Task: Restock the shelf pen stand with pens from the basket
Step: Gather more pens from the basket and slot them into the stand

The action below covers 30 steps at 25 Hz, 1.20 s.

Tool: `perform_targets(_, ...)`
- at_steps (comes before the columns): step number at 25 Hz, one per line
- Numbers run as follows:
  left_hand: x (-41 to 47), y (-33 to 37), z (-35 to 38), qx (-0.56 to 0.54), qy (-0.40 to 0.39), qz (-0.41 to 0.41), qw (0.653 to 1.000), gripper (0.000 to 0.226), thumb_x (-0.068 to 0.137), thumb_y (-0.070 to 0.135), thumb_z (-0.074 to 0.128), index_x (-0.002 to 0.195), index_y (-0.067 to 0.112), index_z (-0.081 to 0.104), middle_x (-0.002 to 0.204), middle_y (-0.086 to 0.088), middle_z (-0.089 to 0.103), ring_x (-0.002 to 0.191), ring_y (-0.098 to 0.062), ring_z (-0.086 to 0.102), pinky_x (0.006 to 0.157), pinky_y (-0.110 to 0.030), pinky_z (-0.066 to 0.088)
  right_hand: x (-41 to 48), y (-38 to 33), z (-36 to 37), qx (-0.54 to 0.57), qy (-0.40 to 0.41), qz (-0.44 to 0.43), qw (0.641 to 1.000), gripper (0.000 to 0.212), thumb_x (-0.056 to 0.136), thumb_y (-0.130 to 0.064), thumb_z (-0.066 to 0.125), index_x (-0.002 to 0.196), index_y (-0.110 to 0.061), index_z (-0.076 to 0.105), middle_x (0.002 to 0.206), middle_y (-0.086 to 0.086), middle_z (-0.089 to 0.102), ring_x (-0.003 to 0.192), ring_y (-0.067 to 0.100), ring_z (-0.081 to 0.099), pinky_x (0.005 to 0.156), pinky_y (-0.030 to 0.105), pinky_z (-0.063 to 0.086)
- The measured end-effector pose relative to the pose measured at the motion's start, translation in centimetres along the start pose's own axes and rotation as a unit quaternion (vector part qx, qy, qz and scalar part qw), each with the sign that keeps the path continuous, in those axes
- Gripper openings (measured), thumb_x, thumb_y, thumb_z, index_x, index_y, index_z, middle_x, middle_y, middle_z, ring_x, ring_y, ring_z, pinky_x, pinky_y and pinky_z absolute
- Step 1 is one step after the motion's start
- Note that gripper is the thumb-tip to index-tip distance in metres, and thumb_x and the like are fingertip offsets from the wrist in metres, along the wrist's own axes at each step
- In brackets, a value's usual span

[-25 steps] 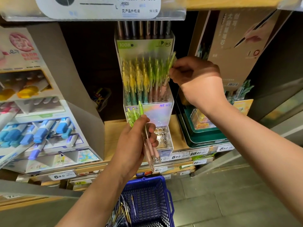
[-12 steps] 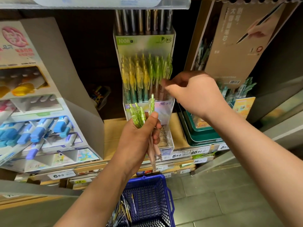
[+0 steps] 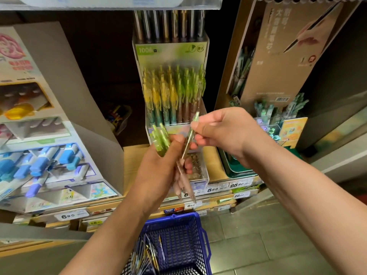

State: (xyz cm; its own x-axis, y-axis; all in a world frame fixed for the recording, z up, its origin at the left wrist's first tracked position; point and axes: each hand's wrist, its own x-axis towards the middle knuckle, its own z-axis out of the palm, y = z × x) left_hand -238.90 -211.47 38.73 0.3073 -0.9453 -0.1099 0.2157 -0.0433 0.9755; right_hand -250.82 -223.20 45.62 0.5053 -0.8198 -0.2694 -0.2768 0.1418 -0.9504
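While left hand grips a bundle of translucent green-capped pens, right hand pinches one slim pen beside it.

Bright, seemingly overhead light; dark shelf recess, motion-blurred centre, bowed edges.

left grip: fist round pen bundle, thumb upward | right grip: thumb-forefinger pinch on single pen
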Motion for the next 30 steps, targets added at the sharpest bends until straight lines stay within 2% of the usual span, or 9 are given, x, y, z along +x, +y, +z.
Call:
perform_targets(2, 0.4, 0.1, 0.1, -0.034, 0.021, -0.026, 0.999, 0.051, 0.100, 0.056, 0.053, 0.104, 0.010, 0.075, 0.066, -0.008, 0.065, 0.054, -0.030, 0.065, 0.038, -0.029, 0.050, 0.4, -0.3, -0.5, -0.002, 0.057, -0.027, 0.998, 0.012, 0.088, -0.012, 0.076, 0.078, -0.005, 0.073, 0.069, 0.011, 0.075, 0.064, 0.020, 0.071, 0.067, 0.027, 0.063)
perform_targets(4, 0.8, 0.3, 0.6, -0.043, 0.041, -0.032, 0.998, 0.056, 0.096, 0.063, 0.054, 0.097, 0.012, 0.077, 0.063, -0.005, 0.064, 0.048, -0.021, 0.063, 0.040, -0.029, 0.051, 0.8, -0.7, -0.8, -0.017, 0.088, -0.054, 0.995, 0.012, 0.089, -0.012, 0.074, 0.080, -0.004, 0.073, 0.071, 0.011, 0.076, 0.068, 0.023, 0.075, 0.069, 0.029, 0.063)
perform_targets(8, 1.1, 0.7, 1.6, -0.071, 0.065, -0.039, 0.995, 0.047, 0.092, 0.064, 0.057, 0.079, 0.022, 0.076, 0.065, -0.001, 0.065, 0.051, -0.013, 0.059, 0.049, -0.028, 0.052, 1.5, -1.8, -1.7, 0.004, 0.092, -0.107, 0.990, 0.015, 0.092, -0.005, 0.069, 0.084, -0.017, 0.074, 0.073, 0.003, 0.077, 0.073, 0.022, 0.076, 0.069, 0.026, 0.062)
perform_targets(11, 1.1, 0.5, 1.3, -0.085, 0.069, -0.053, 0.993, 0.045, 0.094, 0.060, 0.056, 0.085, 0.018, 0.072, 0.070, -0.001, 0.065, 0.053, -0.014, 0.055, 0.049, -0.028, 0.049, 2.3, -3.0, -3.4, 0.053, 0.120, -0.164, 0.978, 0.015, 0.093, -0.001, 0.066, 0.094, -0.015, 0.071, 0.079, 0.001, 0.076, 0.078, 0.019, 0.076, 0.074, 0.026, 0.061)
perform_targets(15, 1.1, 0.0, 1.2, -0.081, 0.068, -0.059, 0.993, 0.049, 0.095, 0.055, 0.053, 0.093, 0.008, 0.068, 0.064, -0.002, 0.058, 0.053, -0.013, 0.050, 0.051, -0.025, 0.047, 3.0, -3.6, -4.3, -0.039, 0.210, -0.255, 0.943, 0.017, 0.093, -0.005, 0.066, 0.093, -0.022, 0.069, 0.085, 0.001, 0.073, 0.079, 0.021, 0.075, 0.080, 0.036, 0.062)
perform_targets(17, 1.1, -0.2, 1.4, -0.079, 0.078, -0.063, 0.992, 0.047, 0.095, 0.056, 0.055, 0.097, 0.010, 0.065, 0.066, -0.001, 0.054, 0.054, -0.014, 0.049, 0.052, -0.026, 0.046, 3.2, -3.3, -3.7, -0.092, 0.217, -0.268, 0.934, 0.014, 0.093, -0.008, 0.065, 0.098, -0.020, 0.068, 0.090, 0.001, 0.073, 0.083, 0.019, 0.074, 0.083, 0.037, 0.060)
perform_targets(21, 1.4, -0.6, 1.5, -0.102, 0.077, -0.053, 0.990, 0.038, 0.096, 0.051, 0.059, 0.100, 0.013, 0.063, 0.071, 0.005, 0.052, 0.055, -0.010, 0.047, 0.050, -0.029, 0.043, 3.3, -3.5, -2.9, -0.122, 0.215, -0.286, 0.926, 0.013, 0.094, -0.008, 0.064, 0.103, -0.017, 0.069, 0.091, -0.002, 0.072, 0.085, 0.017, 0.073, 0.086, 0.034, 0.058)
perform_targets(26, 1.3, -0.9, 1.4, -0.137, 0.079, -0.047, 0.986, 0.033, 0.091, 0.046, 0.065, 0.095, 0.013, 0.064, 0.072, 0.003, 0.052, 0.052, -0.007, 0.044, 0.048, -0.022, 0.040, 3.4, -3.4, -2.7, -0.171, 0.228, -0.315, 0.905, 0.015, 0.095, -0.011, 0.064, 0.105, -0.017, 0.072, 0.086, -0.010, 0.069, 0.081, 0.010, 0.071, 0.083, 0.024, 0.057)
perform_targets(30, 1.2, -0.8, 1.4, -0.125, 0.061, -0.051, 0.989, 0.035, 0.087, 0.047, 0.068, 0.084, 0.013, 0.060, 0.070, 0.000, 0.053, 0.051, -0.008, 0.044, 0.048, -0.021, 0.040, 3.9, -2.0, -2.3, -0.230, 0.200, -0.279, 0.911, 0.015, 0.093, -0.014, 0.066, 0.106, -0.018, 0.073, 0.088, -0.010, 0.070, 0.081, 0.007, 0.068, 0.077, 0.014, 0.052)
